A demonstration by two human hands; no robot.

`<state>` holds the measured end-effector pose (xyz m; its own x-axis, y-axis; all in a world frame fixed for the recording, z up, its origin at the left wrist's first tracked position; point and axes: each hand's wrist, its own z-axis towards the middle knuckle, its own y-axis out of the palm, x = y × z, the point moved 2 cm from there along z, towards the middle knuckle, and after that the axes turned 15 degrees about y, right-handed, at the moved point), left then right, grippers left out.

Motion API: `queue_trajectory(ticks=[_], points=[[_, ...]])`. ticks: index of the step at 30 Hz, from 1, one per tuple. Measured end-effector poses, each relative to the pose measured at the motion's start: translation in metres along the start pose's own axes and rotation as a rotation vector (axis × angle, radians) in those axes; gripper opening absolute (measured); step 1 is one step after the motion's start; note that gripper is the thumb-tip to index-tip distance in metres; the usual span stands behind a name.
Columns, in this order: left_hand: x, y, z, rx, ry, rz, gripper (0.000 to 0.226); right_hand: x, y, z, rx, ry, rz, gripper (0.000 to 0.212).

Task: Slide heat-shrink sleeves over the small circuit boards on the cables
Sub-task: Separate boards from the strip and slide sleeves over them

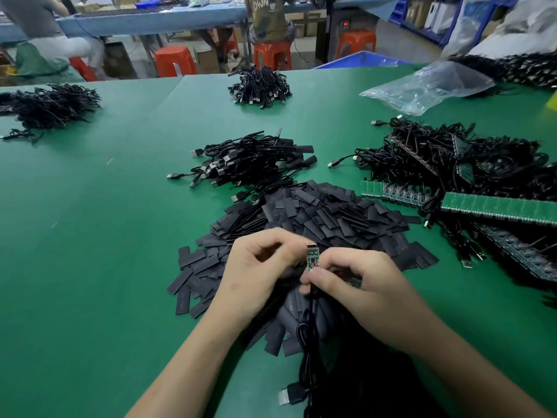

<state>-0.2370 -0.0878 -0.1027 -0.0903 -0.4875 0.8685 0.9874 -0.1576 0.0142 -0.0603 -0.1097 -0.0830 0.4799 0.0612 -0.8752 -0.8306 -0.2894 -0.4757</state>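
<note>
The green counter point(90, 267) carries the heap of flat black heat-shrink sleeves point(331, 212) beneath your hands. Your right hand point(355, 282) pinches the black cable point(311, 298) just under the small green circuit board point(312, 259). Your left hand point(259, 267), at nine o'clock, is curled; on what, I cannot tell. The board runs six-to-twelve, free end at twelve, so feed an opened sleeve squarely there.
</note>
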Motion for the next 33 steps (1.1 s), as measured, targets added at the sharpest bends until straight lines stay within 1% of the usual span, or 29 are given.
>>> queue_trajectory(ticks=[1,2,3,4,5,6,7,8,10,12,13,14,16,18,20,22,24,26,28,31,33], points=[[-0.003,-0.004,0.001,0.031,0.024,0.156,0.015,-0.001,0.001,-0.001,-0.034,0.021,0.095,0.018],[-0.006,-0.007,0.001,0.054,0.06,0.378,0.015,-0.004,-0.001,-0.001,-0.079,0.043,0.215,0.02],[-0.009,-0.01,0.001,0.052,0.097,0.615,0.013,-0.008,-0.005,-0.002,-0.123,0.06,0.348,0.022],[-0.012,-0.009,0.0,0.023,0.121,0.821,0.017,-0.013,-0.01,-0.001,-0.156,0.072,0.496,0.022],[-0.016,-0.008,0.0,-0.016,0.129,0.951,0.025,-0.017,-0.017,0.0,-0.164,0.07,0.63,0.021],[-0.019,-0.006,-0.001,-0.055,0.125,1.019,0.032,-0.021,-0.025,0.002,-0.147,0.063,0.731,0.02],[-0.021,-0.004,-0.001,-0.088,0.122,1.061,0.037,-0.025,-0.035,0.004,-0.104,0.043,0.767,0.02],[-0.022,-0.002,-0.001,-0.113,0.118,1.09,0.04,-0.028,-0.046,0.006,-0.036,0.008,0.727,0.02],[-0.024,-0.001,0.001,-0.127,0.122,1.134,0.039,-0.03,-0.064,0.01,0.133,-0.066,0.485,0.023],[-0.024,-0.002,0.003,-0.113,0.121,1.151,0.031,-0.028,-0.07,0.016,0.262,-0.055,0.164,0.026],[-0.024,-0.002,0.003,-0.106,0.116,1.15,0.028,-0.024,-0.069,0.019,0.289,-0.028,0.015,0.027],[-0.025,-0.002,0.003,-0.103,0.117,1.152,0.025,-0.02,-0.066,0.023,0.287,0.005,-0.101,0.026],[-0.024,-0.002,0.003,-0.098,0.127,1.157,0.019,-0.014,-0.055,0.029,0.242,0.069,-0.202,0.026],[-0.022,-0.004,0.002,-0.095,0.158,1.192,0.013,-0.011,-0.046,0.036,0.198,0.109,-0.235,0.028],[-0.02,-0.009,0.002,-0.059,0.17,1.195,0.012,-0.009,-0.041,0.045,0.169,0.119,-0.26,0.03],[-0.02,-0.014,0.002,0.027,0.13,1.049,0.011,-0.006,-0.038,0.054,0.152,0.126,-0.27,0.03],[-0.022,-0.017,0.001,0.097,0.059,0.802,0.012,-0.004,-0.034,0.06,0.131,0.135,-0.255,0.028],[-0.021,-0.016,0.002,0.096,0.021,0.611,0.014,0.0,-0.028,0.063,0.099,0.131,-0.213,0.025],[-0.018,-0.014,0.002,0.071,0.05,0.524,0.018,0.004,-0.024,0.063,0.05,0.123,-0.136,0.022],[-0.015,-0.011,0.002,0.046,0.076,0.462,0.021,0.008,-0.02,0.061,-0.008,0.137,-0.061,0.018],[-0.015,-0.01,0.001,0.031,0.123,0.516,0.019,0.009,-0.02,0.062,-0.023,0.162,-0.029,0.015]])
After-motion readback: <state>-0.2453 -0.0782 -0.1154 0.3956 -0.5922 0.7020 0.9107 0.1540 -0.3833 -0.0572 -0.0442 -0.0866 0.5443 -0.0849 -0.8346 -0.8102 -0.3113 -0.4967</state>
